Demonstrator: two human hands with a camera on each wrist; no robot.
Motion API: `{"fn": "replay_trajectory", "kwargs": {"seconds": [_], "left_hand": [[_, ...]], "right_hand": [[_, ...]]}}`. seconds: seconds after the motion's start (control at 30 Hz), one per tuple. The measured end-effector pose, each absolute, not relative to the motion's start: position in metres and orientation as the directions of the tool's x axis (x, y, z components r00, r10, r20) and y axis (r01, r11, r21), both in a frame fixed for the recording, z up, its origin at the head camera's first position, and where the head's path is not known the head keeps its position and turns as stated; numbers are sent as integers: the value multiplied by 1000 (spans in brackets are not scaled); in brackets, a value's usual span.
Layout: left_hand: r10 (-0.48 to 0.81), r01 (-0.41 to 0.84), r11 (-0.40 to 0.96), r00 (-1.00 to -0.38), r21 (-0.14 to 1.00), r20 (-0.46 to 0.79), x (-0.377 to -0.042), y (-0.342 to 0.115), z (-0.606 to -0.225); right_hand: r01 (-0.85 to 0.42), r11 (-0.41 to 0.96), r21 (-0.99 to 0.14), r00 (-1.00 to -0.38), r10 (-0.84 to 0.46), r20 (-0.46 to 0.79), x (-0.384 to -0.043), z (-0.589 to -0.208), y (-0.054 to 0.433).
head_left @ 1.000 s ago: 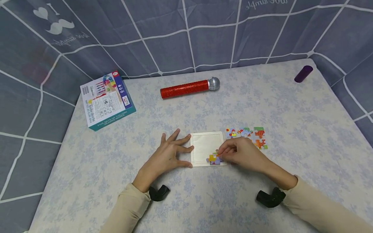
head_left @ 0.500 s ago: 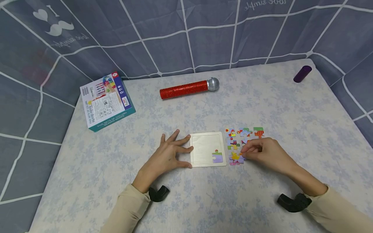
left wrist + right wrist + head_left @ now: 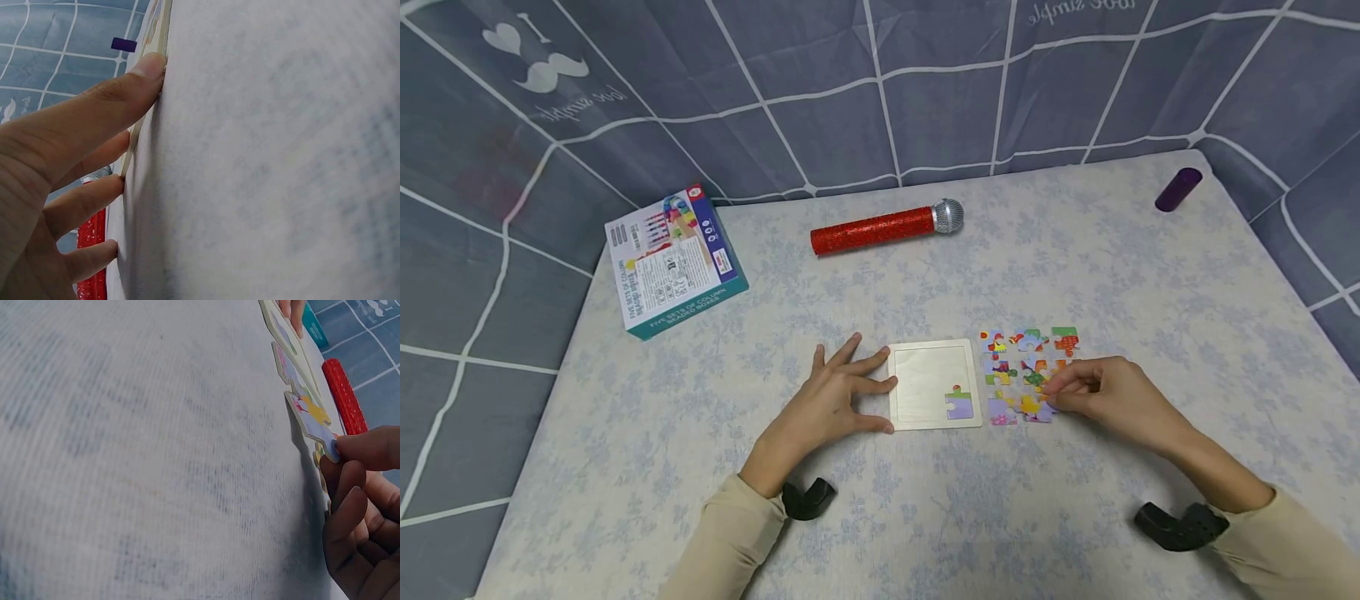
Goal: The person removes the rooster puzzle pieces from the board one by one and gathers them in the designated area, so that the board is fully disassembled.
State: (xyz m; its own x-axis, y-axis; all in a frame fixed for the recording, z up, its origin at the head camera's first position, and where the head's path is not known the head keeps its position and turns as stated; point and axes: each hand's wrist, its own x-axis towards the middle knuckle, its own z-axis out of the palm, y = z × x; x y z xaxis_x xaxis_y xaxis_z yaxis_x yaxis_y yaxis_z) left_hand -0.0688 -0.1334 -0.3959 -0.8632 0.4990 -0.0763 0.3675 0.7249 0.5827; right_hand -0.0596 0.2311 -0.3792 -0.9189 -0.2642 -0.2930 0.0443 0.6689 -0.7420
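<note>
A square, light wooden puzzle tray (image 3: 931, 344) lies on the table with one purple and green puzzle piece (image 3: 959, 407) in its lower right corner. Spread along the tray's left edge, my left hand (image 3: 835, 392) touches it with the thumb and fingertips. My right hand (image 3: 1112, 400) pinches a puzzle piece with a yellow figure on purple (image 3: 312, 419) between thumb and index finger. In the right wrist view this piece is raised at a slant off the cloth. Several loose puzzle pieces (image 3: 1002, 410) lie in rows to the right of the tray, some partly hidden by my right hand.
A red glitter microphone (image 3: 880, 231) lies farther back. At the back left is a craft box (image 3: 677, 258), and a purple cylinder (image 3: 1178, 190) lies at the back right. A grey curtain (image 3: 820, 100) with white lines borders the table.
My right hand has carried the yellow-figured puzzle piece from the tray's lower right corner to the right, over the loose pieces. My left hand has stayed at the tray's edge.
</note>
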Motion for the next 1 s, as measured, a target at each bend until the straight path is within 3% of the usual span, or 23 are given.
{"fn": "replay_trajectory", "kwargs": {"seconds": [0.53,1.0], "left_hand": [[504,372,721,-861,585,-73,-68,-133,-396],[509,383,722,-858,576,-67,-69,-134,-396]], "right_hand": [[23,732,-681,-934,-228,-276,-57,-383,230],[-75,761,-645,-941,-268,-207,-57,-384,229]]}}
